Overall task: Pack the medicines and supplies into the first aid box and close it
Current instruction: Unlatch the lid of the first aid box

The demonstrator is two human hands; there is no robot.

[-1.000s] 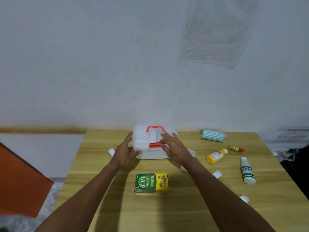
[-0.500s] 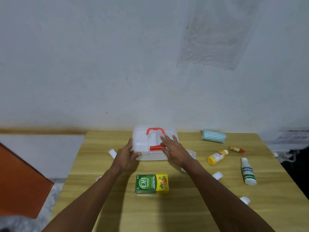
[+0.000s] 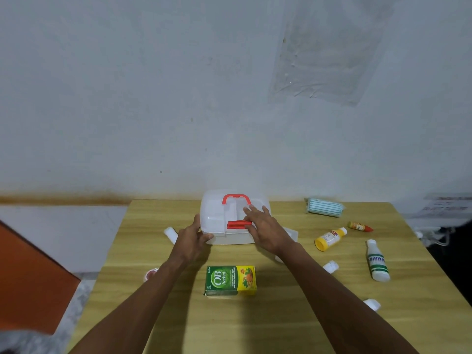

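Lid (image 3: 214,210) sits down on translucent white plastic first aid box (image 3: 229,239) at frame centre, left hand (image 3: 190,238) clasping its left front corner, right hand (image 3: 265,228) flat-fingered on top, half-covering red latch (image 3: 236,224), contents unreadable.

The translucent white plastic first aid box (image 3: 217,218) sits far and central on the wooden table (image 3: 281,315). The green-and-yellow cardboard carton (image 3: 229,280) lies near of it. To the right, far to near, lie the striped mask pack (image 3: 324,207), small orange tube (image 3: 359,226), yellow plastic bottle (image 3: 329,238) and white plastic bottle (image 3: 377,260).
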